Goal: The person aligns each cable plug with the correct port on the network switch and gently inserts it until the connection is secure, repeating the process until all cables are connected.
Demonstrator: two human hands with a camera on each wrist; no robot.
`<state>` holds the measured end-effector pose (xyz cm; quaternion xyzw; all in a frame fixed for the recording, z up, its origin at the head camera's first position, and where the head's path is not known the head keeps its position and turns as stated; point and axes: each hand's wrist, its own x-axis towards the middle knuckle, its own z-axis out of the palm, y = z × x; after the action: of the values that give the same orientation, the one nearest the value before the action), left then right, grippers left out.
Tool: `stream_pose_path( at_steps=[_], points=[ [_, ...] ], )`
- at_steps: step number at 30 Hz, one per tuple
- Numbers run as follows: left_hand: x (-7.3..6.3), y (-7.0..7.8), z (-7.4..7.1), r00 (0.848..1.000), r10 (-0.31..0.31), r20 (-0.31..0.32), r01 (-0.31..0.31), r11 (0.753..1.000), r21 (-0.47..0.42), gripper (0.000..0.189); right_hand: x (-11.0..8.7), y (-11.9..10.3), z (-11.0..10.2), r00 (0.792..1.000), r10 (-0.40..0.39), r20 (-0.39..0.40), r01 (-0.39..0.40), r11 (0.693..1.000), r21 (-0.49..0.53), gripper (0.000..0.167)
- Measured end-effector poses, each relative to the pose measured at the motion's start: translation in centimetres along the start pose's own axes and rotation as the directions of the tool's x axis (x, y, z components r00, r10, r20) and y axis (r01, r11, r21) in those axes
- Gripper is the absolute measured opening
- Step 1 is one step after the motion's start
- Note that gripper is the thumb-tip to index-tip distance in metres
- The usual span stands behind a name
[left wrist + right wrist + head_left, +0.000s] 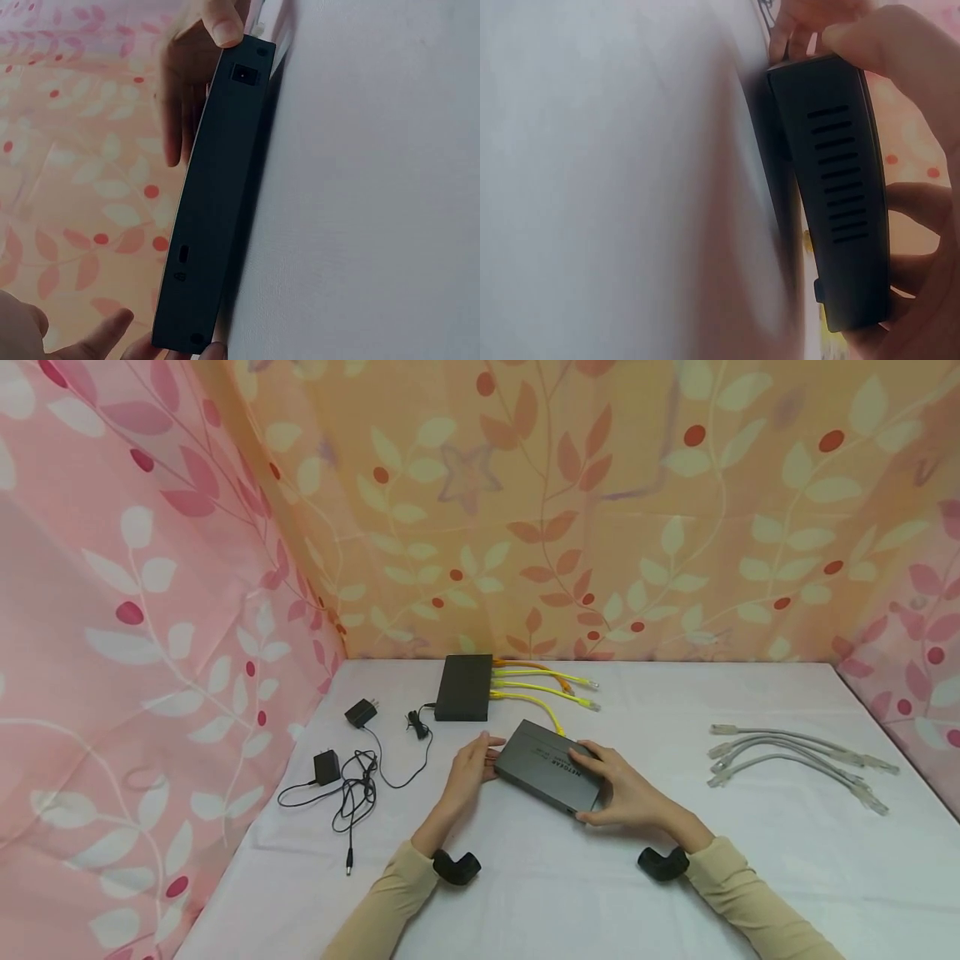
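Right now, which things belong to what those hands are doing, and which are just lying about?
In hand:
grey NETGEAR box, gripped by the right hand, left hand at one end

Apparently just lying about:
black box with yellow and orange cables
two power adapters
grey cables

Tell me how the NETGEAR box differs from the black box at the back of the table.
The NETGEAR box is gripped by the right hand; the black box lies untouched. The NETGEAR box looks grey, the black box darker. The NETGEAR box's power socket is empty, while the black box has a power lead plugged in. Both are flat and rectangular.
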<state>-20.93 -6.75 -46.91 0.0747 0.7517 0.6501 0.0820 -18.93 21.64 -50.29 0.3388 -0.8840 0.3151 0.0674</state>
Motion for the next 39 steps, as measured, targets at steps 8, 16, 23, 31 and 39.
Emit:
stream_pose_path(
  at_steps=[8,16,23,31,39],
  points=[
    [1.3,-1.1,1.2,0.998,0.008,-0.055,-0.006,1.0,0.031,0.056,0.0,1.1,-0.8,1.0,0.021,0.018,-0.021,1.0,0.005,0.094],
    [1.8,-1.0,1.7,0.997,0.001,-0.077,0.001,1.0,0.026,0.057,0.5,1.7,-1.4,1.0,0.009,0.025,-0.009,1.0,-0.006,0.092],
    [1.7,-0.9,1.2,0.998,-0.005,-0.07,0.01,0.998,0.069,0.056,0.5,1.3,-1.1,0.998,0.049,0.05,-0.05,0.998,0.029,0.091],
    [0.7,1.2,1.0,0.999,-0.038,0.005,0.038,0.998,0.055,0.051,0.2,1.7,-0.9,0.996,0.054,0.065,-0.055,0.998,0.015,0.092],
    [1.8,-1.1,0.5,1.0,0.013,0.021,-0.015,0.994,0.11,0.053,0.2,2.2,-1.2,0.995,0.055,0.079,-0.06,0.996,0.068,0.089]
  ],
)
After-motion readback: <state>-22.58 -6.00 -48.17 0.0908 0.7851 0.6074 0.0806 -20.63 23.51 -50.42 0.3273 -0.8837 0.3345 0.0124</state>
